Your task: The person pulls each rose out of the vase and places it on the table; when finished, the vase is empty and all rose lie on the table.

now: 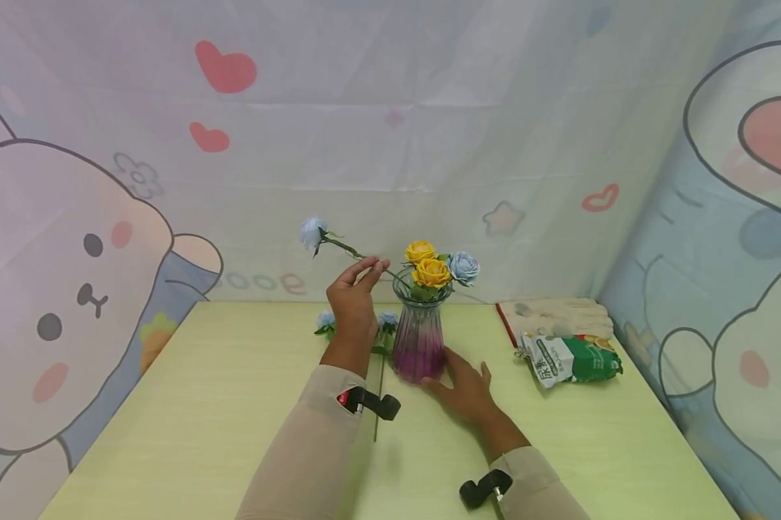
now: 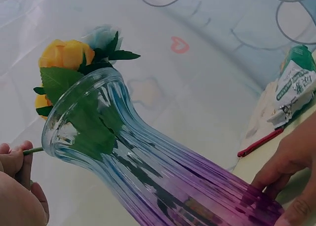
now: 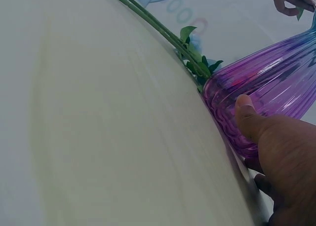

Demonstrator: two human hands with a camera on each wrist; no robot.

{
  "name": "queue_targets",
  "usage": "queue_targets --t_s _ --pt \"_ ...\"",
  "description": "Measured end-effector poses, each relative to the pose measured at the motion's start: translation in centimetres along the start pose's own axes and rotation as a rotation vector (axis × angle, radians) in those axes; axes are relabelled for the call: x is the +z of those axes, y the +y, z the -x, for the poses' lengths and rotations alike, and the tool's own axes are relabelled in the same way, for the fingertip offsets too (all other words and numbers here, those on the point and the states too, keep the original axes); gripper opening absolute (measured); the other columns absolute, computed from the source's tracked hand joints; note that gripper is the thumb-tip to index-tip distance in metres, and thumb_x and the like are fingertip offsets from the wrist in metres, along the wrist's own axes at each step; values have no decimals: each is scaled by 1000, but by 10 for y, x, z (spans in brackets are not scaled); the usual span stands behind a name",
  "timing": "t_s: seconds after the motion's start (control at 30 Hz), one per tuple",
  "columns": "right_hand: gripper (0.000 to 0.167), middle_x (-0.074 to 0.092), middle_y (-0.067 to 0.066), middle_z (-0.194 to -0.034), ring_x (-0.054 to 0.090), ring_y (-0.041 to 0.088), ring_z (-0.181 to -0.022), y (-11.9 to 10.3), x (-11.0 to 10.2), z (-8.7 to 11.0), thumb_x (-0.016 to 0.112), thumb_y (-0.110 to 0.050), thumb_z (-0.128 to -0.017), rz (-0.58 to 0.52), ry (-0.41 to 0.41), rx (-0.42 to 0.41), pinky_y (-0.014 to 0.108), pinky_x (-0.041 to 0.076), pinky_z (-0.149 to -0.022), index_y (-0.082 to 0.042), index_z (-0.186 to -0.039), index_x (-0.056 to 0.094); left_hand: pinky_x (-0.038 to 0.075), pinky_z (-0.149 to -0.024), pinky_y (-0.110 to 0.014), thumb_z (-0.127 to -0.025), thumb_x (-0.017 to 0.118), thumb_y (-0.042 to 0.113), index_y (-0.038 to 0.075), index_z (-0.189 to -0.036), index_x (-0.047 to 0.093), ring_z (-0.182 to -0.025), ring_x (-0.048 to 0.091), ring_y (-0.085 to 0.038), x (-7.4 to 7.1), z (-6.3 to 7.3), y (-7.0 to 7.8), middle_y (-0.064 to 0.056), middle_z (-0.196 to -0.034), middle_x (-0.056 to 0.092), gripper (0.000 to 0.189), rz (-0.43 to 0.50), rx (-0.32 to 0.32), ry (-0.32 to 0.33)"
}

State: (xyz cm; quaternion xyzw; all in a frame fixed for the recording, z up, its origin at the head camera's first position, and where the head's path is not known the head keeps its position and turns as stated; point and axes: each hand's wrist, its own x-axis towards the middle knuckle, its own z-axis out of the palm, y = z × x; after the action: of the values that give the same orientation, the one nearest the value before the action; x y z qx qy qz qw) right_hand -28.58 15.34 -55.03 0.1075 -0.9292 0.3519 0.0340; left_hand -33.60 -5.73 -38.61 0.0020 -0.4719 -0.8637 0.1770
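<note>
A ribbed glass vase (image 1: 419, 339), clear blue at the rim and purple at the base, stands on the table. In it are two yellow roses (image 1: 432, 273) and a blue rose (image 1: 463, 268). My left hand (image 1: 354, 307) pinches the green stem of another blue rose (image 1: 313, 233); the bloom leans out to the left and the stem's lower end reaches into the vase mouth. Low down, my right hand (image 1: 468, 390) holds the vase's base, its thumb (image 3: 249, 118) along the purple glass in the right wrist view.
More blue roses (image 1: 326, 320) lie behind my left forearm, their stems (image 3: 163, 32) pointing toward me. On the right are a green and white packet (image 1: 571, 359), a red stick-like thing (image 1: 506, 326) and pale gloves (image 1: 559, 316). A printed cloth (image 1: 364, 137) hangs behind the table.
</note>
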Motion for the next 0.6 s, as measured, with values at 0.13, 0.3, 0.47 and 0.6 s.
queue_targets --t_s 0.13,0.3,0.47,0.6 --pt "88 48 14 -171 44 39 -160 1 1 0 70 -56 -103 5 2 -1 79 1 -130 -7 -169 39 7 -140 -58 -98 79 -1 -4 -119 80 -106 81 -18 -1 0 2 0 -91 84 21 56 -9 31" --pt "88 49 14 -171 45 38 -160 3 4 -1 71 -57 -103 14 10 -13 80 3 -129 -7 -169 40 1 -140 -57 -99 78 -1 -3 -119 80 -108 81 -19 -5 -1 10 -1 -90 84 21 90 -4 58" --pt "89 48 13 -171 44 38 -160 4 3 -2 70 -57 -103 36 7 -18 81 3 -129 -8 -170 39 34 -135 -41 -101 75 -2 -2 -118 79 -102 83 -17 -12 -4 14 -7 -118 74 17 149 -6 103" --pt "89 47 13 -172 44 38 -161 4 2 -2 71 -57 -103 34 3 -15 80 3 -129 -8 -170 38 53 -119 -32 -103 72 -2 -4 -122 75 -104 82 -17 -20 -4 13 -11 -127 65 19 183 -18 131"
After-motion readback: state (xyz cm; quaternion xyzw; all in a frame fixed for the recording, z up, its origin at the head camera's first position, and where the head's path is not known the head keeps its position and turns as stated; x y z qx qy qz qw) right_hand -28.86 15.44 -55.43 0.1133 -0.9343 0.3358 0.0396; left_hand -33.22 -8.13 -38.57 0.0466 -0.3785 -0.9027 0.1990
